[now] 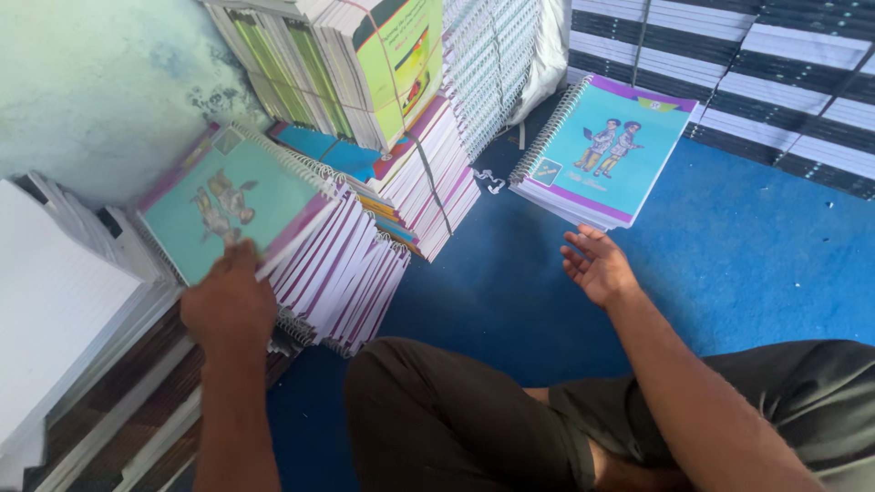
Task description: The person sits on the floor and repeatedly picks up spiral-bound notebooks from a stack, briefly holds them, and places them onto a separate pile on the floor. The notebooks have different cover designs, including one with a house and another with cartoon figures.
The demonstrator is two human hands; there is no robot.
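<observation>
Blue carpeted floor, pale blotchy wall at upper left, stacks of books all round; I sit cross-legged, dark trousers at the bottom of the head view.

My left hand grips the lower edge of a turquoise spiral-bound notebook with a purple border and a drawing of two figures on the cover. Fingers are closed on that edge, the notebook is tilted up and blurred, lifted off the top of a leaning row of like spiral notebooks with purple and white page edges. That row rests against the wall side, just left of my knee.

My right hand is empty, palm up, fingers spread apart, hovering over the carpet. Just beyond its fingertips lies a short flat stack of the same turquoise spiral notebooks, top cover facing up, spiral on its left side; hand and stack are near but not touching.

Behind the leaning row: a strapped bundle of books with purple and white edges, and on it a bundle of green-yellow covered books. A white spiral-bound stack stands next to that. Far right, tied bundles of dark-and-white striped books. Lower left, plain white paper stacks on a dark wooden ledge.
</observation>
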